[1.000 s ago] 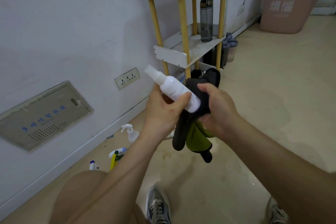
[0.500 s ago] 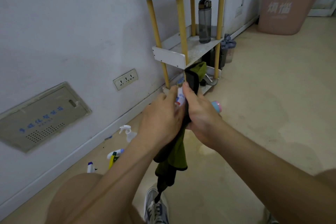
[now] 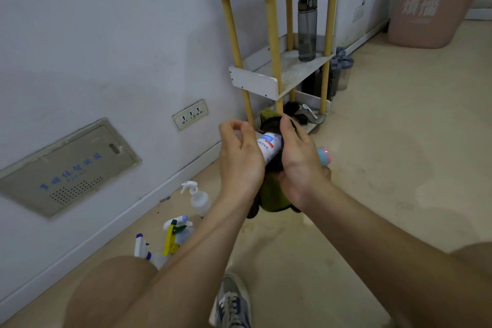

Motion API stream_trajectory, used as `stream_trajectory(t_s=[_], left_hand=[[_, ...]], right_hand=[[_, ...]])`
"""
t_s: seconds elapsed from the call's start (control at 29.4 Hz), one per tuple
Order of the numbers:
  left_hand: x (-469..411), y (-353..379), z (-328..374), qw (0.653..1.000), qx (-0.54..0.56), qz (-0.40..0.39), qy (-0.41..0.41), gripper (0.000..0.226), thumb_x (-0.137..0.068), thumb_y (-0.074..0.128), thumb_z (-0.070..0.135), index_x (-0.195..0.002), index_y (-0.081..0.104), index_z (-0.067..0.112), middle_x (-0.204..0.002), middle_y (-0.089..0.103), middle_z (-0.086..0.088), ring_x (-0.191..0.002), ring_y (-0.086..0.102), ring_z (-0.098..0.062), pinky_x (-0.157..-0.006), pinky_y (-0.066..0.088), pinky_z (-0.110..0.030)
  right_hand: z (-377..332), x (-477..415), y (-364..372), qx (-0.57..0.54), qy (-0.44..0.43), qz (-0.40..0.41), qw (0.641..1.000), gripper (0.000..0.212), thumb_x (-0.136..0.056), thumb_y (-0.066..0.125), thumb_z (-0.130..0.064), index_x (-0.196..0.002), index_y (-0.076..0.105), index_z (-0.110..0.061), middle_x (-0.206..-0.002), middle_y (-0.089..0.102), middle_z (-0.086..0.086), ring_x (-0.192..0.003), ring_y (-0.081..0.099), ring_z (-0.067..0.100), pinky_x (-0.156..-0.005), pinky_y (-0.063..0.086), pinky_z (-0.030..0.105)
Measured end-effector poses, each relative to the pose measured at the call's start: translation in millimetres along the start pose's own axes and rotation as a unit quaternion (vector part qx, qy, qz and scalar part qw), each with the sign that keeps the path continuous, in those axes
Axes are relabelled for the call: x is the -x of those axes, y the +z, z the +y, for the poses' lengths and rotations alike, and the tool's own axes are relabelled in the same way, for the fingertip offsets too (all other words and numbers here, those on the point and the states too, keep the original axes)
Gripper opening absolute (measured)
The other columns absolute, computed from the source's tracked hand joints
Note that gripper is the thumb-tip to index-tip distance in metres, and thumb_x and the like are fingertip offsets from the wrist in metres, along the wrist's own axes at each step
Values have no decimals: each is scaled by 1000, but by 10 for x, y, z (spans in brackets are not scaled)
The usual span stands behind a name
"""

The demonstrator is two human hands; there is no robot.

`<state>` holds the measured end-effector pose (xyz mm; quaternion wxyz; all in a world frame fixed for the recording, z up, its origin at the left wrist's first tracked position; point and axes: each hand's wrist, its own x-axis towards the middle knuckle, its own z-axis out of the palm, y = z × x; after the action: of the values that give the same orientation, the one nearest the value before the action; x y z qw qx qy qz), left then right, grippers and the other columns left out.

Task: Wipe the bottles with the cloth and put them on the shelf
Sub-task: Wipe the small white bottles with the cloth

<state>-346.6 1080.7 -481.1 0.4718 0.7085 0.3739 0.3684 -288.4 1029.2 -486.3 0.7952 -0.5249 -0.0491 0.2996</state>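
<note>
Both ends of the white bottle (image 3: 268,147) are taken: my right hand (image 3: 299,160) clutches the cloth (image 3: 270,196) round the far one, my left hand (image 3: 239,160) curls against the near one, though I cannot tell if it grips. Wiping is midway, I judge; next a turn, then a lift to the shelf (image 3: 253,82) just beyond. Spray bottles (image 3: 198,198) wait on the floor (image 3: 386,181) below my left hand, by the wall (image 3: 106,48).
</note>
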Motion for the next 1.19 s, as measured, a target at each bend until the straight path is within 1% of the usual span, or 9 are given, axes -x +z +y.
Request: stream_trajectory(t_s=[0.17,0.27,0.41,0.54,0.65,0.75,0.92,1.02,1.19], left_hand=[[-12,212,-139,998,47,-25,-31,24,-105,36,24,-119,52,14,-97,56,9,-89,55,-8,-77,43,-20],[-15,256,-151,989,86,-75,-92,27,-105,38,26,-120,57,14,-101,65,4,-90,63,2,-71,47,-15],[64,30,-67,960,130,-200,-149,36,-105,34,37,-105,67,24,-94,73,2,-79,70,-7,-61,54,-22],[-286,-233,-112,985,63,-108,-116,25,-101,47,33,-118,61,23,-109,63,1,-105,57,-16,-94,49,-39],[-505,-376,-88,962,133,-196,-134,47,-94,62,21,-139,48,23,-122,60,-1,-113,58,-17,-98,50,-40],[-641,-504,-30,938,72,-330,-77,36,-82,72,11,-118,67,13,-112,70,-11,-105,64,-21,-96,53,-37],[-617,-646,30,936,-113,-333,21,17,-82,72,22,-98,73,26,-97,74,0,-87,65,-17,-70,55,-15],[-458,-598,28,908,-196,-363,69,17,-92,62,32,-107,68,29,-90,68,11,-75,57,-2,-63,46,-13],[-329,-467,-27,854,-338,-349,185,27,-100,47,36,-123,58,24,-84,60,13,-69,52,0,-61,34,-16]], right_hand=[[119,134,-13,78,-31,-64,994,29,-101,47,-42,-115,68,-26,-108,72,3,-106,66,17,-100,51,43],[123,126,-84,89,-18,-80,993,22,-102,49,-37,-100,71,-32,-95,75,-5,-94,69,8,-93,54,37],[1,-31,-264,107,2,-82,991,14,-94,64,-28,-94,70,-41,-110,71,3,-100,68,22,-81,59,41],[-74,-158,-439,105,23,-145,984,23,-90,64,-11,-102,73,-28,-106,69,11,-96,65,31,-70,52,35],[-195,-184,-538,90,53,-257,961,31,-82,63,-1,-106,73,-19,-100,70,12,-94,66,26,-73,52,30],[-290,-167,-593,90,57,-311,945,40,-73,65,-5,-112,71,-15,-102,72,10,-92,69,21,-76,56,25],[-312,-180,-578,57,57,-198,977,20,-87,64,-5,-104,72,-11,-88,75,9,-73,72,18,-61,59,25],[-268,-225,-546,72,41,-70,994,24,-88,71,-14,-110,69,-5,-87,73,14,-70,73,23,-58,58,30],[-100,-238,-452,104,-27,86,991,24,-87,70,-42,-100,72,-23,-92,75,7,-89,72,26,-82,60,48]])
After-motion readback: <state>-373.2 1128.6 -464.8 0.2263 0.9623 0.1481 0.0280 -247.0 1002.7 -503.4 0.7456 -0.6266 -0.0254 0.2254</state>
